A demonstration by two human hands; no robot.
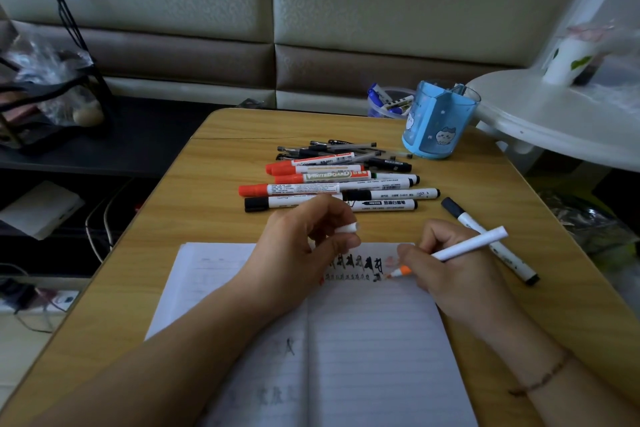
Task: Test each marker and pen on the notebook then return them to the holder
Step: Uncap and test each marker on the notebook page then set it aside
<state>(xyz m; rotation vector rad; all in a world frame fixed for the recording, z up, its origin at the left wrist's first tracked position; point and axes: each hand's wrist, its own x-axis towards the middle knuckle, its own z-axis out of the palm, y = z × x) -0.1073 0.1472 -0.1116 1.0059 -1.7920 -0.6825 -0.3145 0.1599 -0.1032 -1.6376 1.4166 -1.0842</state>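
An open lined notebook (363, 329) lies on the wooden table (214, 218), with rows of black test marks near its top edge. My right hand (446, 267) grips a white orange-tipped marker (467, 246), its tip touching the page beside a faint orange mark. My left hand (304, 246) rests on the notebook and pinches the marker's white cap (348, 228). Behind the hands lie several red-capped and black-capped markers (325, 188) and black pens (346, 149). One black-capped marker (491, 239) lies alone to the right. The blue pen holder (436, 121) stands at the back right.
A clear tub with blue markers (389, 100) sits behind the holder. A white round side table (554, 121) with a white cup (568, 59) overhangs the right edge. A dark shelf with a bag (48, 87) is at the left. A padded wall lies behind.
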